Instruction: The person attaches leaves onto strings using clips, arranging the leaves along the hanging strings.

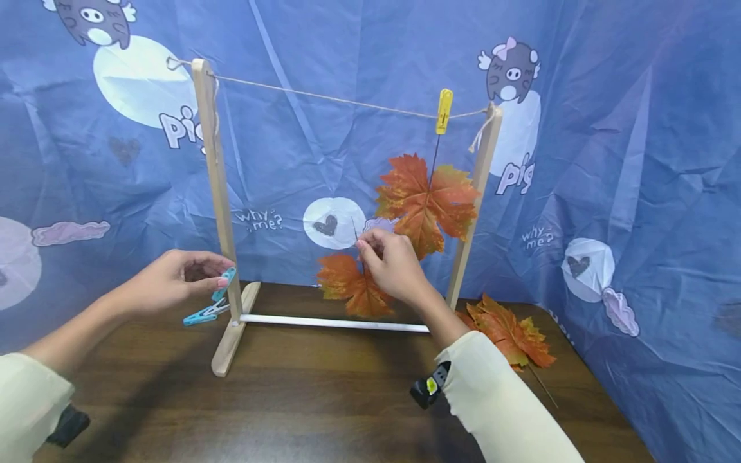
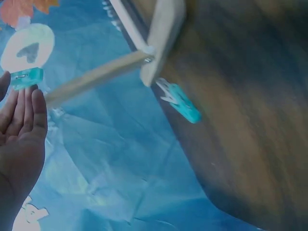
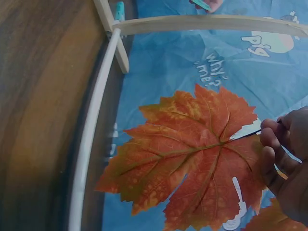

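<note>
While pinched by the stem (image 3: 248, 135), hanging below cord (image 1: 324, 98)

Held in right hand (image 1: 399, 263): jagged leaf (image 3: 187, 154), orange-red, yellow-tinged. Pinched in left hand (image 1: 182, 276): turquoise clothespin (image 1: 224, 284), near left post (image 1: 222, 199). Open room between leaf and post; farther, table's back edge (image 1: 289, 299), then blue backdrop (image 1: 278, 161).

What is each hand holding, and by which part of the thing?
The right hand pinches an orange leaf by its thin dark stem. The left hand holds a light-blue clothespin; which end is gripped cannot be told.

Blue backdrop (image 1: 341, 45): "why me?" (image 1: 258, 220) twice, "pig" (image 1: 515, 177) twice; blurred white lettering (image 2: 34, 213) in left wrist view, perhaps "pig".
</note>
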A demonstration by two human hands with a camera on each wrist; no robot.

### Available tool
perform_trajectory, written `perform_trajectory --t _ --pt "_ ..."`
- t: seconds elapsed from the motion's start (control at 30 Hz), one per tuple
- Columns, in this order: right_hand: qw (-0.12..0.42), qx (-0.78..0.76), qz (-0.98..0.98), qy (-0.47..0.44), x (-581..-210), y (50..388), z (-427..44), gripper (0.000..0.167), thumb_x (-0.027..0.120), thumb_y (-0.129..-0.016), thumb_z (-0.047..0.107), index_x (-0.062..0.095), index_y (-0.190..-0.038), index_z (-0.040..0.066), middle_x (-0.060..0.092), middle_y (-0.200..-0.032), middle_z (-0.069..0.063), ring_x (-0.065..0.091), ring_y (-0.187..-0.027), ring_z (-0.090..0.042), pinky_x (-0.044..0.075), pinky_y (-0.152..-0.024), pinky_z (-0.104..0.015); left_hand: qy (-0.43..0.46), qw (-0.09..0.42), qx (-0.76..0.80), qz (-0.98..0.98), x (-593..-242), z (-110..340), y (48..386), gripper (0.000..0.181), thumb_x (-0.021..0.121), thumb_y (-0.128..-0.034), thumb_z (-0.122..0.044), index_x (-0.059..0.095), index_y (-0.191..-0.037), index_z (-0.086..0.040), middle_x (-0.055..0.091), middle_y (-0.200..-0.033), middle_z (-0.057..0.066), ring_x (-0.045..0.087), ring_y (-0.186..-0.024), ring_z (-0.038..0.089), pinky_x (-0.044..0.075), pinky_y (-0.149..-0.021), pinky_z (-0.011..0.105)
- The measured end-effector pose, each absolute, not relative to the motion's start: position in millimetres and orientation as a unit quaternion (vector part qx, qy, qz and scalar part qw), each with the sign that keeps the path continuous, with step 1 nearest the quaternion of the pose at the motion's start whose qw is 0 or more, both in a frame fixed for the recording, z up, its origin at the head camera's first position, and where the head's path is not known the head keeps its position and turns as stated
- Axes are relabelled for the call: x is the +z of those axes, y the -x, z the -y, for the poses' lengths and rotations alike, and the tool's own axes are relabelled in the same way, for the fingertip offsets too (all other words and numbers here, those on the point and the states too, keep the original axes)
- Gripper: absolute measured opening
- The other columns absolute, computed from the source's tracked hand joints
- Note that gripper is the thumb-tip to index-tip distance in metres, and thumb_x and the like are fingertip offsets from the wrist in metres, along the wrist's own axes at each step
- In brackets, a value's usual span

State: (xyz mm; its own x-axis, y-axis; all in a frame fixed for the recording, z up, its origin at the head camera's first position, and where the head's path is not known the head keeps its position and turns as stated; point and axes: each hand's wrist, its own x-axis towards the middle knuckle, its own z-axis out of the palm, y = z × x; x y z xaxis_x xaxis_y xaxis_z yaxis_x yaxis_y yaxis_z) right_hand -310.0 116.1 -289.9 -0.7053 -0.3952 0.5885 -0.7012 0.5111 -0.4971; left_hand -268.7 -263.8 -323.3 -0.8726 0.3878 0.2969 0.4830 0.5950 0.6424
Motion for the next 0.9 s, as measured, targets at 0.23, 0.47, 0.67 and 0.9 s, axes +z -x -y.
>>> perform_trajectory --t 0.23,0.47,0.67,0.9 --pt "0.232 0.359 0.848 -0.314 -275.7 307.6 -119.9 0.018 0.059 -0.105 0.012 0.071 -0.102 -0.001 0.069 -0.078 -0.004 0.060 -0.064 -0.012 0.050 -0.061 -0.028 0.241 0.112 -0.379 0.886 -309.9 240.6 268.6 0.032 0.070 -0.0996 -0.021 0.067 -0.126 -0.003 0.073 -0.101 0.007 0.069 -0.091 0.011 0.054 -0.078 0.019" --pt "0.242 0.350 0.847 -0.318 -259.1 305.5 -122.3 0.018 0.059 -0.104 0.012 0.071 -0.101 -0.001 0.067 -0.075 -0.004 0.058 -0.059 -0.013 0.047 -0.056 -0.029 0.236 0.171 -0.398 0.870 -303.8 215.9 273.5 0.032 0.069 -0.1002 -0.019 0.066 -0.128 -0.004 0.072 -0.103 0.008 0.066 -0.094 0.011 0.050 -0.081 0.014" --pt "0.260 0.340 0.846 -0.319 -241.8 304.9 -124.7 0.020 0.058 -0.105 0.013 0.071 -0.102 -0.002 0.069 -0.076 -0.007 0.057 -0.058 -0.014 0.044 -0.055 -0.029 0.254 0.205 -0.409 0.852 -291.3 199.3 283.1 0.031 0.067 -0.1008 -0.016 0.065 -0.127 0.000 0.072 -0.105 0.012 0.065 -0.095 0.008 0.048 -0.084 0.010" --pt "0.284 0.338 0.841 -0.314 -223.0 304.7 -126.8 0.019 0.060 -0.104 0.014 0.072 -0.102 -0.001 0.071 -0.084 -0.007 0.064 -0.067 -0.016 0.050 -0.063 -0.031 0.263 0.227 -0.423 0.837 -263.9 183.3 291.4 0.030 0.066 -0.1005 -0.013 0.065 -0.126 0.002 0.070 -0.111 0.014 0.066 -0.102 0.021 0.049 -0.090 0.014"
